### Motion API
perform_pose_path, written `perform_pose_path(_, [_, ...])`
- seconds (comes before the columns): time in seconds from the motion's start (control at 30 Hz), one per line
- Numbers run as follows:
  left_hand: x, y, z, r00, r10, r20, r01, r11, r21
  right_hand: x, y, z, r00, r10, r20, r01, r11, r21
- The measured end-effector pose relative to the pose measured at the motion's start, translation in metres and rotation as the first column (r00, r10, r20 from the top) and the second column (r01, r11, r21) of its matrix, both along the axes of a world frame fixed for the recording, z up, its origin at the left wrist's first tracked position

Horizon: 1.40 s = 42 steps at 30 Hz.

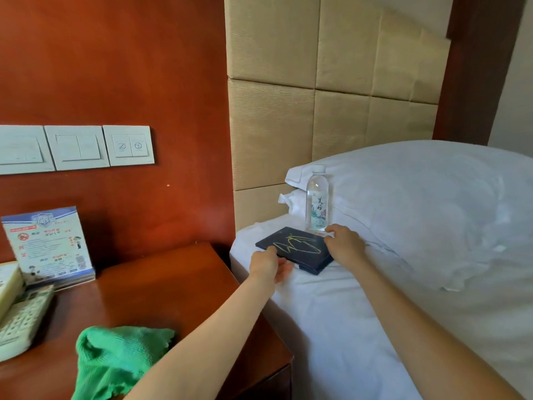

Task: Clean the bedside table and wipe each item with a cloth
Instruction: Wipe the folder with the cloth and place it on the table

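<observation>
- Both arms reached across from the table (178, 284) to the bed (346, 327).
- Dark blue flat folder (294, 249) with a gold scribble logo lay flat on the white sheet, near the bed's edge, just in front of the pillow (418, 203).
- Left hand (269, 265) was at the folder's near-left corner, fingers curled around its edge, thumb on top.
- Right hand (344, 245) gripped the folder's right edge, fingers curled over it.
- Clear water bottle (316, 202) stood upright on the sheet right behind the folder, against the pillow, just beside the right hand; contact unclear.
- Green cloth (115, 359) lay crumpled on the table's front edge, below the left forearm, held by neither hand.
- Acrylic sign stand (47, 245) was upright at the table's back left; phone (20, 316) sat at the far left edge.
- Wall switches (75, 147) were mounted above the table.
</observation>
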<state>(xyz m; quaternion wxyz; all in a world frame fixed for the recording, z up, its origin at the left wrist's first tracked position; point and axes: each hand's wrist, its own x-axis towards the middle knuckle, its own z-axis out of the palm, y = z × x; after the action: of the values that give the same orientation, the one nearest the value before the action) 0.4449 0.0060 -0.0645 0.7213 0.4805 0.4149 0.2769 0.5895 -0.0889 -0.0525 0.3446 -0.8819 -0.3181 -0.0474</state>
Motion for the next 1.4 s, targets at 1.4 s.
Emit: perform_pose_path(1.4, [-0.358, 0.028, 0.021, 0.796, 0.382, 0.47, -0.513, 0.837, 0.189, -0.357, 0.043, -0.001, 0.268, 0.875, -0.403, -0.135, 0.448, 0.884])
